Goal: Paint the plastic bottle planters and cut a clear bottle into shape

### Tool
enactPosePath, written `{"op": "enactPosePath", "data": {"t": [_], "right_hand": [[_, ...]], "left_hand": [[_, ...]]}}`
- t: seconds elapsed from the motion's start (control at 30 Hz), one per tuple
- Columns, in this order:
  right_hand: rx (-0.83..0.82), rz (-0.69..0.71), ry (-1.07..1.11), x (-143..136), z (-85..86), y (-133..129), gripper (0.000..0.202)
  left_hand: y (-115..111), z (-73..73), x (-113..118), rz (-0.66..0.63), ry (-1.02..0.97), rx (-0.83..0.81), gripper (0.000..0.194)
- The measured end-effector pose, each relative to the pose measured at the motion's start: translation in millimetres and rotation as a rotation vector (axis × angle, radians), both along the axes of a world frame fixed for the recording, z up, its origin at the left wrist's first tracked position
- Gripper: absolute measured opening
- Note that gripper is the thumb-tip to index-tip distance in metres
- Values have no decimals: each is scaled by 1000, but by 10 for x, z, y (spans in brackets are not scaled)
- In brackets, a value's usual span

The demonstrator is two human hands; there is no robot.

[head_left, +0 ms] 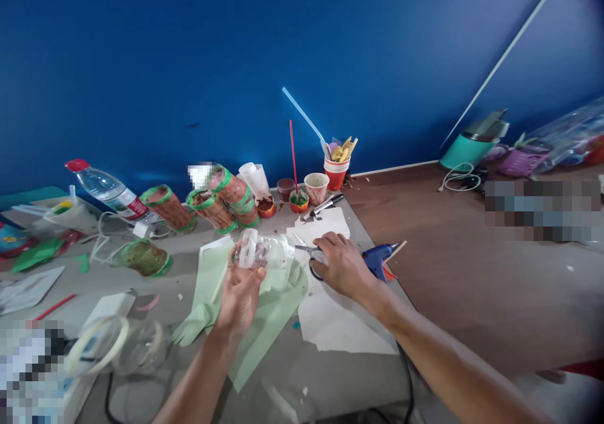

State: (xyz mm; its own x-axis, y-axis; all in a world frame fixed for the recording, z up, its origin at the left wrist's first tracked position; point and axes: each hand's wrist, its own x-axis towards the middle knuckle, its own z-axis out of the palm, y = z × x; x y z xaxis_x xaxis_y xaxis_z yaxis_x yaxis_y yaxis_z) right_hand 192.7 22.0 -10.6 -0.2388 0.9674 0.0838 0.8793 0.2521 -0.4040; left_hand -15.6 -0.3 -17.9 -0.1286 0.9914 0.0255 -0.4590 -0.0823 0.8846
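Note:
A clear plastic bottle piece lies on its side in my left hand, whose fingers wrap its left end. At its right, my right hand is closed on a pair of scissors with dark handle loops. The blades point left, close to the bottle piece's right end; whether they touch it I cannot tell. Beneath the hands are a light green sheet and white paper. A blue glue gun rests just right of my right hand.
Brown and green cylinders, a red-capped bottle and small cups stand along the back. A red cup holds yellow utensils. Clear round containers lie at front left. A teal container is at back right.

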Motion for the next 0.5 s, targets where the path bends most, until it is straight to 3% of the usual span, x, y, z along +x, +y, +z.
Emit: {"op": "enactPosePath", "data": {"t": [0.2,0.5], "right_hand": [[-61,53,-241,-25,-10,16,25],[-61,34,-252,12,-20,47,27]], "left_hand": [[24,-44,-8,12,11,13,49],[42,-107,-17,59,150,50,57]]}}
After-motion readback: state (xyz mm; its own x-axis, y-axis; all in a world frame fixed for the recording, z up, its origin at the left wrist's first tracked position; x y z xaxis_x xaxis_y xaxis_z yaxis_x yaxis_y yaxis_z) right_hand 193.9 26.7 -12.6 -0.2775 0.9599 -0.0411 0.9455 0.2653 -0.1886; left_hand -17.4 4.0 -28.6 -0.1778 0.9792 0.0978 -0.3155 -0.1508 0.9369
